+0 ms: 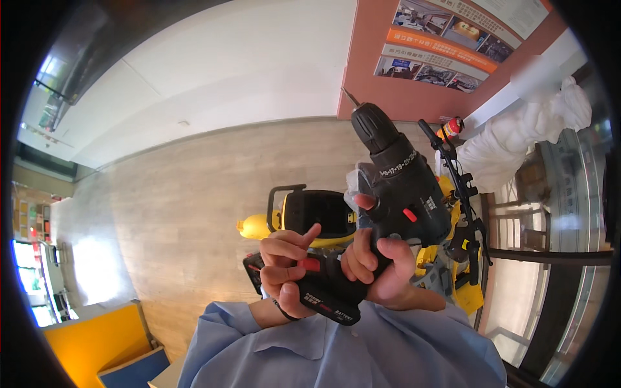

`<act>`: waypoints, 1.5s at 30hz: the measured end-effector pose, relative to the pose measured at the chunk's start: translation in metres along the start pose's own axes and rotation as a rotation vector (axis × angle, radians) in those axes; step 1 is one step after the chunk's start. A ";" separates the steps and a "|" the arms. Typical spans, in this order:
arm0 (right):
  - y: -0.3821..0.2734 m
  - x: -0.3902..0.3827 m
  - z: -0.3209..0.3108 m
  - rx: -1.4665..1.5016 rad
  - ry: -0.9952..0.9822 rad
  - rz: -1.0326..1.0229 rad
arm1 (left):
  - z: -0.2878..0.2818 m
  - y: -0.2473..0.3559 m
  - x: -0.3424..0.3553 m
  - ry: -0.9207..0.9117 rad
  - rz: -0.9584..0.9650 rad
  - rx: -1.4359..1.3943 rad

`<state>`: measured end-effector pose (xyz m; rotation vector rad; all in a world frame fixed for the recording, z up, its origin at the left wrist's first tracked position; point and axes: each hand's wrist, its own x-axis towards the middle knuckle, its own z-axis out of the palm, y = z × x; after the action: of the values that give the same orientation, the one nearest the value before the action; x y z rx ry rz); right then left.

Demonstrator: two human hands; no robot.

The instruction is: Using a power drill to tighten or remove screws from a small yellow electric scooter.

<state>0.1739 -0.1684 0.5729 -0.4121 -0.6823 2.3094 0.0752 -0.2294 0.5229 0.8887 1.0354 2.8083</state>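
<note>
A black cordless drill [414, 184] is raised in front of me, tilted up and to the left, with a thin bit [350, 97] in its chuck [373, 126]. My right hand [391, 275] is wrapped round the handle, one finger up near the trigger area. At the bottom of the grip sits a black battery pack [328, 299] with a red button [310, 264]. My left hand [283, 262] grips that battery's left end, its index finger raised off it. Whether the battery is fully seated cannot be told.
Beyond the drill stands a yellow vehicle with black handlebars [460, 184] and a black open-topped yellow bin [317, 213]. A small red extinguisher [451, 128] and white draped cloth [517, 139] are at right. Yellow and blue panels [97, 343] stand at lower left.
</note>
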 end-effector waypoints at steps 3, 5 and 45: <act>0.000 0.006 -0.004 -0.009 -0.046 -0.014 | -0.002 -0.002 0.011 -0.095 -0.089 -0.045; 0.001 0.011 -0.007 0.036 -0.153 -0.021 | -0.010 0.000 0.018 -0.185 -0.242 -0.167; -0.013 0.018 -0.028 0.258 -0.243 0.230 | -0.026 -0.005 0.011 -0.365 -0.163 -0.034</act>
<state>0.1812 -0.1380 0.5563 -0.0933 -0.4583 2.6533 0.0521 -0.2389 0.5095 1.1940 0.9528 2.4010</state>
